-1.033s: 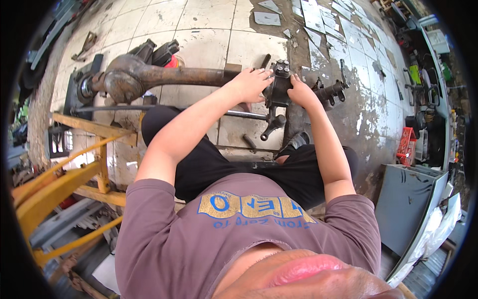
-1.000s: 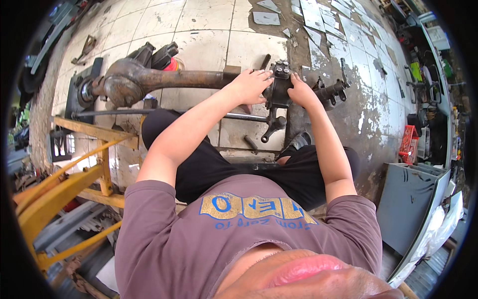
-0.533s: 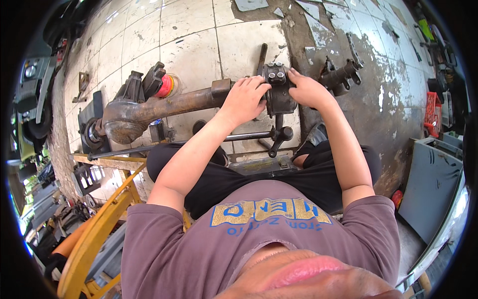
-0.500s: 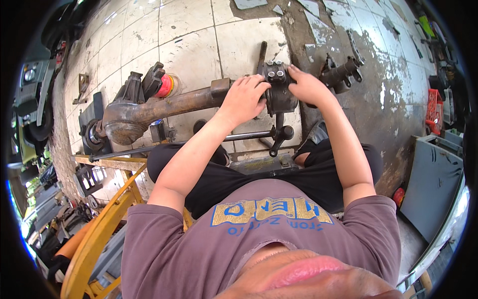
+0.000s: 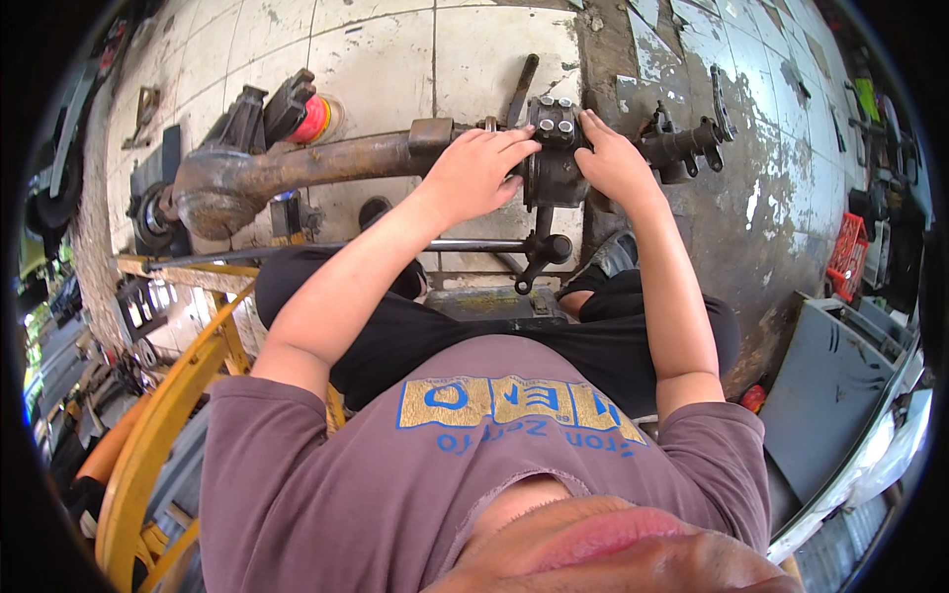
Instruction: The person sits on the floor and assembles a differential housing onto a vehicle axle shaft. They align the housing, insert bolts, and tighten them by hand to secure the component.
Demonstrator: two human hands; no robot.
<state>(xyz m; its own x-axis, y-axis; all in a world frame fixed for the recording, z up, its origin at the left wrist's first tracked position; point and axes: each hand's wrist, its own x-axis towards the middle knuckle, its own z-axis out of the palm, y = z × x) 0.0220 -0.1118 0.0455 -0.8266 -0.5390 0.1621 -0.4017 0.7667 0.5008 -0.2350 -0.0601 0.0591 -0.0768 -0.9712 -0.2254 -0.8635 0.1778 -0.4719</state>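
Note:
A long rusty axle housing [image 5: 336, 161] lies across the floor in front of me, its bulging round part at the left. At its right end is a dark steering knuckle [image 5: 560, 183] with several bright bolts [image 5: 556, 120] on top. My left hand [image 5: 474, 170] holds the knuckle's left side, fingers reaching over its edge and thumb lower down. My right hand [image 5: 612, 158] is against the opposite side, fingers pointing away along it. The undersides of both grips are hidden. Below the knuckle, a steering arm joins a long tie rod [image 5: 465, 245] running left.
A dark shaft part [image 5: 682, 148] extends beyond my right hand. A red-and-yellow roll [image 5: 314, 121] sits behind the axle. A yellow metal frame [image 5: 183, 381] stands at my left. At the right are a red crate [image 5: 848, 255] and a grey metal cabinet [image 5: 806, 390].
The view has shifted slightly, so the axle appears higher and further left. My left hand's fingers have shifted on the knuckle, and a ring beside it now shows. Both hands stay on it.

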